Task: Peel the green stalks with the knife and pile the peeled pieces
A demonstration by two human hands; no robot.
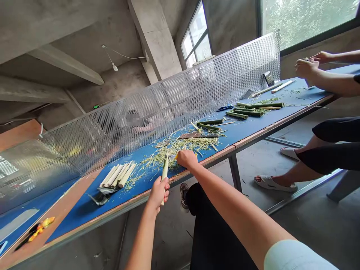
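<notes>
My left hand [159,193] grips the lower end of a pale peeled bamboo stick [165,167], which stands tilted up over the table's near edge. Just to its right, my right hand [187,158] is closed around a small yellow-handled tool [176,156], whose tip is hidden. Both hands are above a drift of straw-coloured bamboo shavings [180,148] on the blue worktable [84,202]. A bundle of peeled bamboo strips [118,175] lies to the left. Farther along are green-skinned bamboo sections [247,110] and a flat dark blade [189,135].
A perforated metal screen [168,97] runs along the table's far side, with a blurred person [133,120] behind it. A co-worker's hands [306,67] work at the far right end. That co-worker's legs [309,157] are beside the table.
</notes>
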